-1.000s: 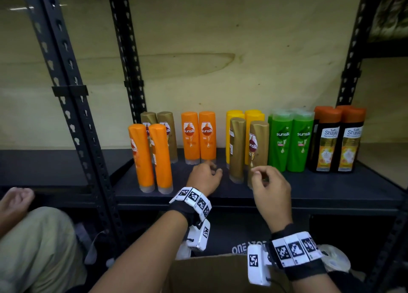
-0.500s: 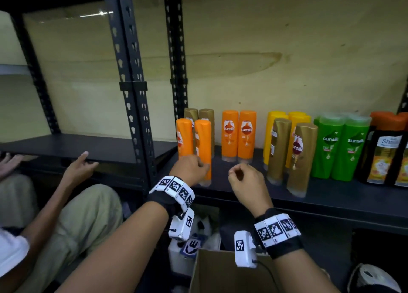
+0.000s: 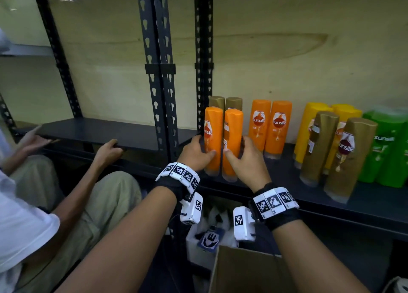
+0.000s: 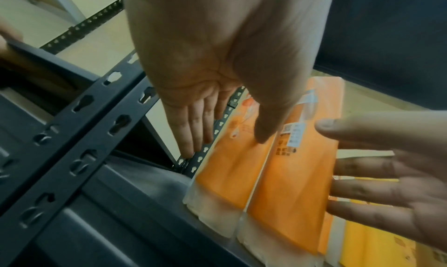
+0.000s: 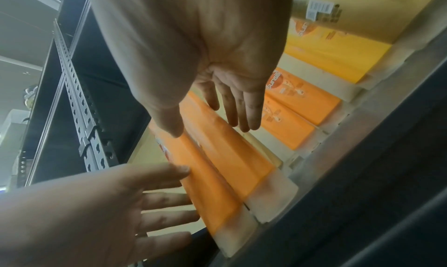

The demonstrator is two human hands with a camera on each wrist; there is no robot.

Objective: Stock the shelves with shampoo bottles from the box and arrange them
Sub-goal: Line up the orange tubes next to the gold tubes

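Two orange shampoo bottles stand side by side, the left one (image 3: 213, 138) and the right one (image 3: 233, 136), at the front left of the dark shelf (image 3: 287, 182). My left hand (image 3: 197, 152) lies against the left bottle's outer side with straight fingers, thumb on its front. My right hand (image 3: 246, 159) flanks the right bottle the same way. The left wrist view shows my left hand (image 4: 217, 80) beside the pair (image 4: 290, 185), and the right wrist view shows my right hand (image 5: 205, 61) beside the pair (image 5: 229, 152). Gold, orange, yellow and green bottles stand further right.
Black slotted uprights (image 3: 161, 94) stand just left of the orange pair. Another person sits at the left with a hand (image 3: 108, 151) on the neighbouring shelf's edge. A cardboard box (image 3: 249, 270) stands below my wrists. Two gold bottles (image 3: 337, 155) lean near the shelf front.
Both hands moved left from the gold bottles to the front orange pair and now bracket it. The view turned left, bringing the other person's arm into sight.
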